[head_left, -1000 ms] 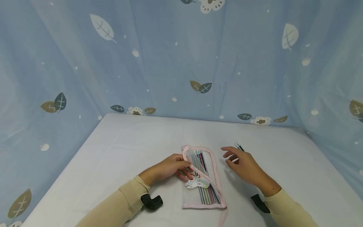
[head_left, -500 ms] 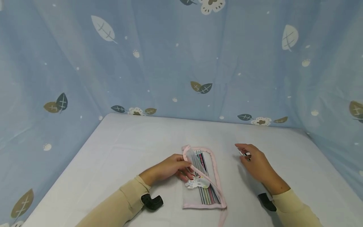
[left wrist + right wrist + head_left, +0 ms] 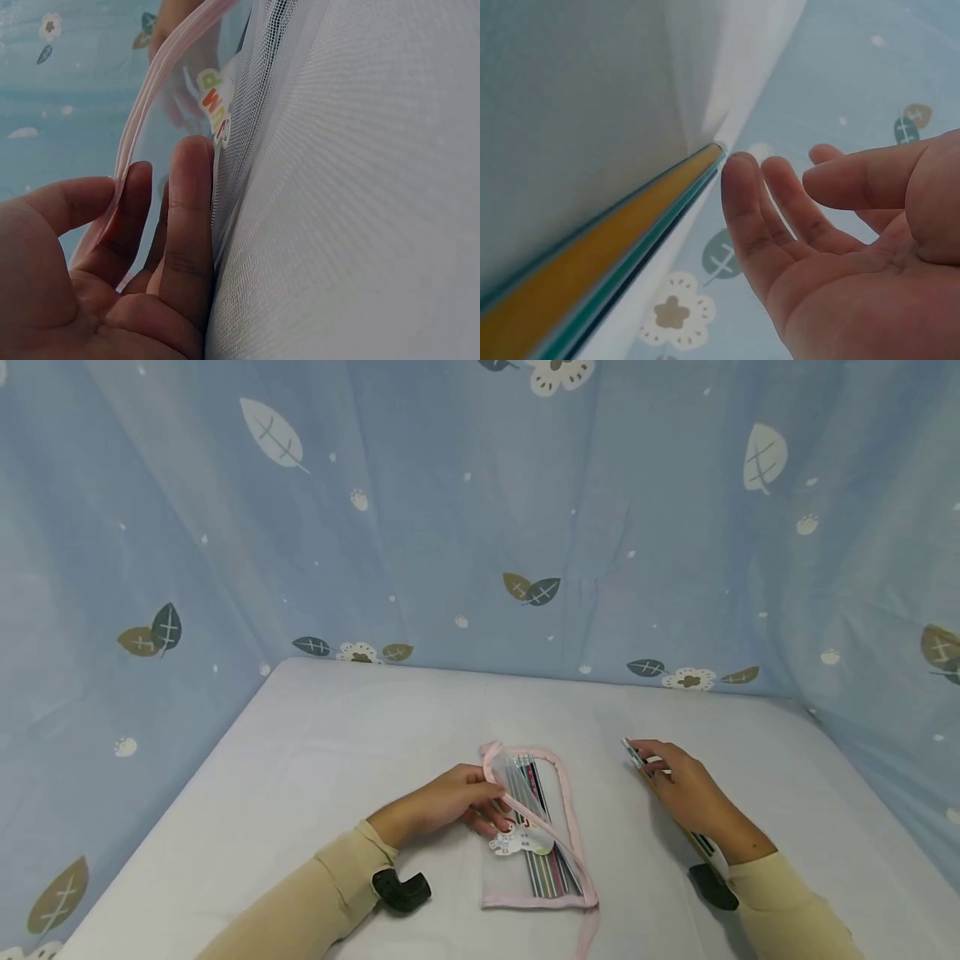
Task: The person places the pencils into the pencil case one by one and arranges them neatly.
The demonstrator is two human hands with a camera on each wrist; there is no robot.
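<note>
Pouch of clear film and white mesh with pale pink fabric binding (image 3: 534,904) lies on the white-covered desk (image 3: 390,718), its upper left edge lifted in the left grip (image 3: 465,797). Thumb and finger pinch the pink binding there, holding it as a narrow fold. Just to the right of that grip, inside the pouch, lies a bundle of slim striped pencils (image 3: 549,872), and a white cloud-shaped tag (image 3: 532,841) hangs right at its fingertips.

The right grip (image 3: 686,789) is loose, with fingers extended, thumb apart and nothing between them. Beneath it run slim yellow-and-green pencils (image 3: 626,225), their pale ends just past the fingertips.

The pouch looks light and limp, likely to sag unless held by its firmer binding. The loose pencils should be stiff, light and smooth, apt to roll or slide, and best taken near mid-length.

The right grip covers much of the pencils under it, so their count and any contact with the fingers are uncertain. The tag's print is too small to read, and mesh fills much of the left wrist view.
</note>
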